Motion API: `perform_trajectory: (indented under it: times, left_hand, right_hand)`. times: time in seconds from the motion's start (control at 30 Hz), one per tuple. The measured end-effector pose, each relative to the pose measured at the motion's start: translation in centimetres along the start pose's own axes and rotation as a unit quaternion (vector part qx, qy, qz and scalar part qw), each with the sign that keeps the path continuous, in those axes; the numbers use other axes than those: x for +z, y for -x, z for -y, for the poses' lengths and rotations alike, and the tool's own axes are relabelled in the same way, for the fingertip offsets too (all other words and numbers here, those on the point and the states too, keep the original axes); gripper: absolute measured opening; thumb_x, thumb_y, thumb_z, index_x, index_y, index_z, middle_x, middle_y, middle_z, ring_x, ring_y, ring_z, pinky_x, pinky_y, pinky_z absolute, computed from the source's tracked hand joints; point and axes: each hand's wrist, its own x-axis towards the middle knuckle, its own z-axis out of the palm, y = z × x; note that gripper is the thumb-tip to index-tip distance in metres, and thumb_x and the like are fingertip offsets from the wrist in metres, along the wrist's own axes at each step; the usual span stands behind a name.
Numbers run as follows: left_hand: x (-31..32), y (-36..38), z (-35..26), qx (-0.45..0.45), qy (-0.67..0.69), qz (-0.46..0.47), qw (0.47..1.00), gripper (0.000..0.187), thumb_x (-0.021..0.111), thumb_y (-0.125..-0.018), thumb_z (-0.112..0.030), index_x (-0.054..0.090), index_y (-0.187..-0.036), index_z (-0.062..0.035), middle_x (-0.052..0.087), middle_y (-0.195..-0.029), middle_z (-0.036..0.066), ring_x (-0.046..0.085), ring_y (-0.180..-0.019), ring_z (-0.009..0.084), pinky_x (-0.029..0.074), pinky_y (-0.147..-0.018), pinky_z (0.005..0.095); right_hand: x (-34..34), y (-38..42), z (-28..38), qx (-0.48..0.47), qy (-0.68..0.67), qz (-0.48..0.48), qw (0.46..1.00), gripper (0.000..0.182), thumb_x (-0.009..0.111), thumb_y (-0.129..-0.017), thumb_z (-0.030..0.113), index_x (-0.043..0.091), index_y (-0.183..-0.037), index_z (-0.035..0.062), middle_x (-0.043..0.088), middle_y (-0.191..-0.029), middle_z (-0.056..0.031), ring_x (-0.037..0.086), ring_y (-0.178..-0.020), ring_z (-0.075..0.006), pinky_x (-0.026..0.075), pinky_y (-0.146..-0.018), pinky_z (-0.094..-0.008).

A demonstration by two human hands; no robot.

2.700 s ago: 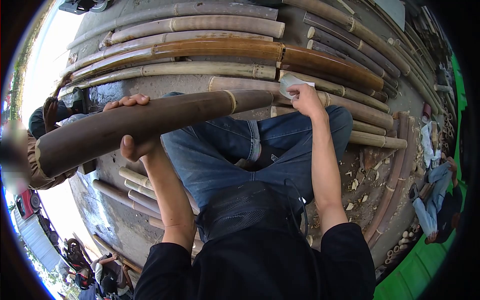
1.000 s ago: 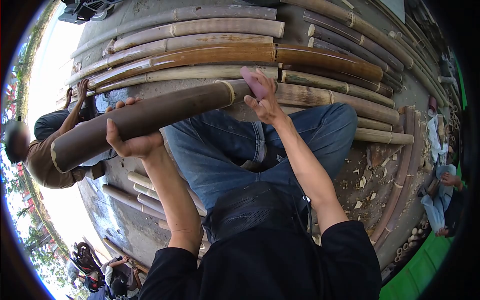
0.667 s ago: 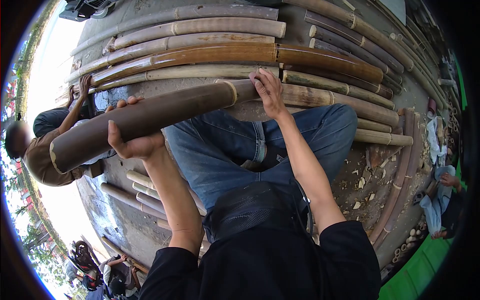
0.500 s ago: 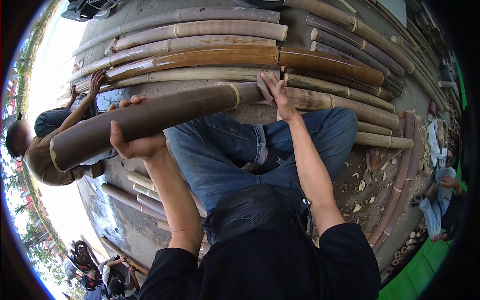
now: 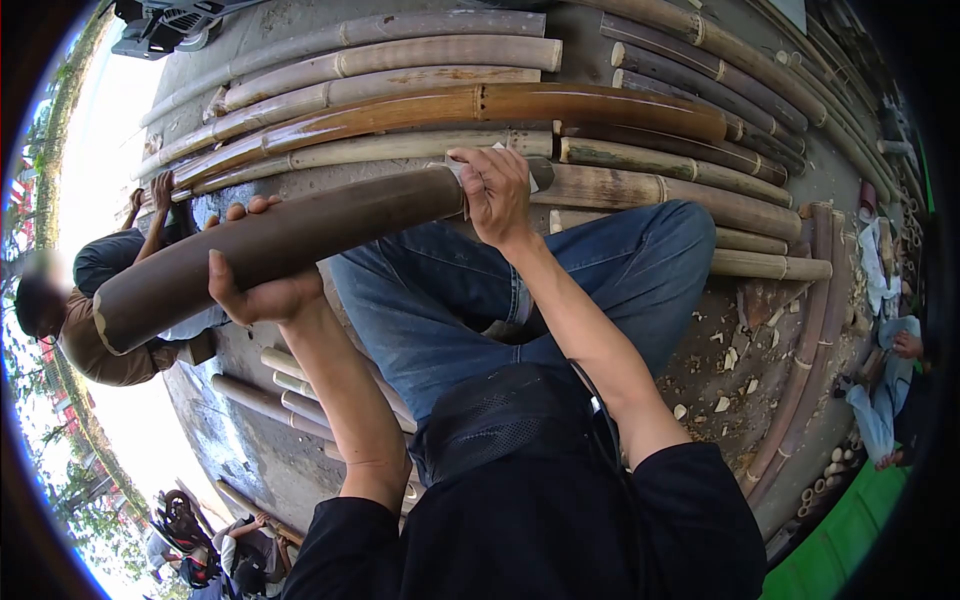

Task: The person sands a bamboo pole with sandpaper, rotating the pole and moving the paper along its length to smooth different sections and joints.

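Note:
A thick dark-brown bamboo pole (image 5: 340,220) slants across in front of me, above my jeans, its cut end at the lower left. My left hand (image 5: 265,290) is closed around it from below, thumb on the near side and fingertips showing over the far side. Toward the pole's right end, my right hand (image 5: 495,195) is wrapped over the bamboo, pressing a folded sheet of what looks like sandpaper (image 5: 456,172) against it. Only pale edges of the sheet show past the fingers.
Several bamboo poles (image 5: 400,55) lie side by side beyond my knees. A person (image 5: 110,280) at the left has hands at a glossy brown pole (image 5: 400,108). Wood chips (image 5: 730,358) litter the ground at right. Shorter poles (image 5: 300,405) lie left of me.
My right hand has slid left along the pole, and its outstretched fingers have curled around it with the sheet. My left hand keeps its hold. The glossy pole beyond has shifted left.

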Motion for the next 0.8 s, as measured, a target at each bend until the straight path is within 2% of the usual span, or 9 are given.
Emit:
perform_trajectory:
  times: [0.13,0.2,0.3,0.33,0.43,0.47,0.57,0.73,0.8]
  left_hand:
    - [-0.7,-0.3,0.1,0.003,-0.002,-0.031,1.000,0.055,0.069,-0.079,-0.038,0.058,-0.125,-0.0105,0.065,-0.108,0.013,0.066,-0.101,0.0321,0.051,-0.100,0.0490]
    - [-1.0,-0.6,0.3,0.004,0.012,-0.020,1.000,0.054,0.070,-0.079,-0.038,0.058,-0.125,-0.0105,0.065,-0.108,0.013,0.066,-0.101,0.0321,0.051,-0.100,0.0490]
    - [-1.4,-0.9,0.6,-0.008,0.017,-0.018,1.000,0.054,0.069,-0.079,-0.038,0.058,-0.124,-0.0105,0.066,-0.107,0.013,0.066,-0.100,0.0320,0.051,-0.100,0.0491]
    - [-1.4,-1.2,0.6,-0.007,0.014,-0.024,1.000,0.053,0.069,-0.079,-0.038,0.058,-0.123,-0.0105,0.066,-0.107,0.013,0.066,-0.100,0.0319,0.051,-0.099,0.0492]
    - [-2.6,-1.2,0.6,-0.007,0.020,-0.025,0.999,0.053,0.069,-0.079,-0.039,0.058,-0.123,-0.0106,0.066,-0.107,0.013,0.066,-0.100,0.0318,0.051,-0.099,0.0492]
    - [-3.3,-0.8,0.3,-0.011,0.015,-0.025,1.000,0.053,0.069,-0.079,-0.039,0.058,-0.123,-0.0106,0.066,-0.107,0.013,0.066,-0.100,0.0318,0.051,-0.099,0.0492]
    - [-3.9,-1.1,0.7,-0.002,0.033,-0.015,0.999,0.053,0.069,-0.079,-0.039,0.058,-0.123,-0.0107,0.067,-0.107,0.013,0.067,-0.101,0.0318,0.052,-0.099,0.0492]
    - [-3.9,-1.1,0.5,-0.003,0.039,-0.013,0.999,0.051,0.068,-0.078,-0.039,0.060,-0.120,-0.0106,0.067,-0.107,0.013,0.067,-0.101,0.0323,0.051,-0.100,0.0492]
    - [-3.3,-0.8,0.8,0.004,0.034,-0.016,0.999,0.052,0.068,-0.078,-0.039,0.060,-0.121,-0.0106,0.067,-0.107,0.013,0.067,-0.101,0.0323,0.051,-0.100,0.0492]
  right_hand:
    - [-1.2,1.4,-6.5,-0.016,0.013,-0.019,1.000,0.037,0.048,-0.104,0.038,0.074,-0.105,0.0115,0.075,-0.102,-0.0090,0.067,-0.099,-0.0326,0.042,-0.101,-0.0455]
    - [-2.8,1.2,-10.2,0.110,0.004,0.029,0.994,0.036,0.048,-0.102,0.034,0.075,-0.102,0.0099,0.076,-0.104,-0.0109,0.068,-0.100,-0.0344,0.044,-0.098,-0.0443]
    - [-2.1,1.4,-9.6,0.173,-0.060,-0.011,0.983,0.036,0.048,-0.100,0.031,0.077,-0.102,0.0089,0.076,-0.107,-0.0124,0.067,-0.104,-0.0354,0.044,-0.097,-0.0452]
    - [-2.3,1.5,-8.9,0.106,-0.024,0.047,0.993,0.039,0.048,-0.101,0.032,0.076,-0.115,0.0093,0.074,-0.120,-0.0142,0.065,-0.116,-0.0352,0.043,-0.104,-0.0472]
    - [-2.0,2.3,-7.5,0.026,0.011,0.028,0.999,0.042,0.047,-0.102,0.034,0.071,-0.126,0.0090,0.069,-0.133,-0.0155,0.059,-0.129,-0.0368,0.037,-0.114,-0.0491]
    - [-2.5,2.3,-9.0,0.075,0.016,0.058,0.995,0.045,0.045,-0.104,0.036,0.067,-0.131,0.0078,0.063,-0.142,-0.0164,0.052,-0.138,-0.0389,0.029,-0.121,-0.0531]
    - [-1.7,2.6,-12.0,0.166,-0.044,0.013,0.985,0.047,0.043,-0.106,0.038,0.068,-0.131,0.0072,0.064,-0.141,-0.0171,0.051,-0.139,-0.0413,0.026,-0.122,-0.0558]
    - [-3.8,3.8,-11.2,0.087,0.017,0.125,0.988,0.063,0.035,-0.110,0.050,0.049,-0.152,0.0056,0.041,-0.163,-0.0177,0.027,-0.155,-0.0404,0.014,-0.126,-0.0585]
    - [-2.8,2.9,-10.9,0.126,0.031,0.110,0.985,0.063,0.035,-0.110,0.049,0.048,-0.153,0.0051,0.040,-0.163,-0.0183,0.025,-0.156,-0.0405,0.013,-0.127,-0.0583]
